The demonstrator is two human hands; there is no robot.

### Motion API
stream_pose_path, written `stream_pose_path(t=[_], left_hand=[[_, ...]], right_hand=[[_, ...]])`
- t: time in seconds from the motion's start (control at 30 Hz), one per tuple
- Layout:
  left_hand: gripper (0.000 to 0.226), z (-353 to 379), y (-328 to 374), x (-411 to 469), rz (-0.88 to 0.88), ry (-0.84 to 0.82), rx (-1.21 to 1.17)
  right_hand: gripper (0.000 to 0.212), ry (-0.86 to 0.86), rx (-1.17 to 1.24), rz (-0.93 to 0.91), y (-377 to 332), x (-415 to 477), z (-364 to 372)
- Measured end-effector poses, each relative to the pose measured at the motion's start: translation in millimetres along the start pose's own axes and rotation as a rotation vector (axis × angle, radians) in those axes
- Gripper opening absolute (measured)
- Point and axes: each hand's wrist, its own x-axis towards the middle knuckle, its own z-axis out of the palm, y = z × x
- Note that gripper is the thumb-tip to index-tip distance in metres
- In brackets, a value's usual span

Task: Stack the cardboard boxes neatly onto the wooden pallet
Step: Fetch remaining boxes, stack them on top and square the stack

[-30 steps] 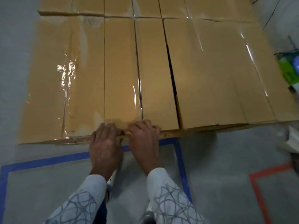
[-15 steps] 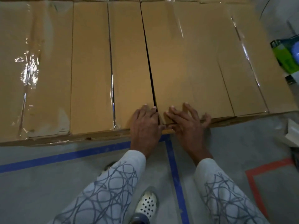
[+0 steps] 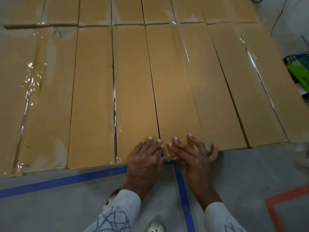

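Cardboard boxes (image 3: 93,97) are lying flat in a row, long sides touching or nearly so. A second row (image 3: 127,10) is butting against their far ends. Whether a pallet is sitting underneath cannot be told.

The left hand (image 3: 145,158) is resting on the near end of the middle box (image 3: 135,89), fingers fairly straight and flat on top, gripping nothing. The right hand (image 3: 192,154) is pressing the near end of the neighbouring box (image 3: 173,89), fingers spread and slightly arched with the tips on the top face, holding nothing. A thin dark gap is running between these two boxes, one hand on either side.

Shiny clear tape (image 3: 114,97) is running along a seam. Blue tape (image 3: 66,180) and orange tape (image 3: 274,206) are marking the grey floor (image 3: 50,206). A green item (image 3: 299,69) is lying at the right. A shoe (image 3: 156,227) is showing below.
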Motion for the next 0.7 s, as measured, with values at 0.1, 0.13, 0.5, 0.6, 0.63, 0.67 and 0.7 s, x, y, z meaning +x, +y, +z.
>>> stream_pose_path(t=[0.1, 0.13, 0.5, 0.6, 0.63, 0.67, 0.7], left_hand=[[0.038, 2.4, -4.5, -0.6, 0.036, 0.051, 0.003], [0.034, 4.5, -6.3, -1.0, 0.051, 0.076, 0.003], [0.036, -1.9, 33.8, 6.4, -0.142, 0.111, -0.052], [0.048, -1.5, 67.4, 17.4, -0.155, 0.11, -0.081], [0.047, 2.4, 80.6, 22.2, -0.127, 0.114, -0.075], [0.043, 8.0, 94.6, 27.1, -0.091, 0.12, -0.075], [0.041, 14.9, 109.2, 32.6, -0.055, 0.118, -0.083]], right_hand=[[0.036, 0.002, 0.016, 0.021, -0.6, 1.2, 0.4], [0.036, 0.003, 0.023, 0.028, -1.1, 1.7, 0.8], [0.044, -0.176, -0.011, -0.022, -4.5, 12.7, -24.4], [0.068, -0.152, 0.047, 0.037, 9.2, 9.6, -43.7], [0.066, -0.117, 0.065, 0.089, 19.3, 7.3, -52.6], [0.062, -0.079, 0.081, 0.144, 33.0, 3.7, -61.8], [0.06, -0.042, 0.085, 0.194, 49.3, -1.1, -71.4]])
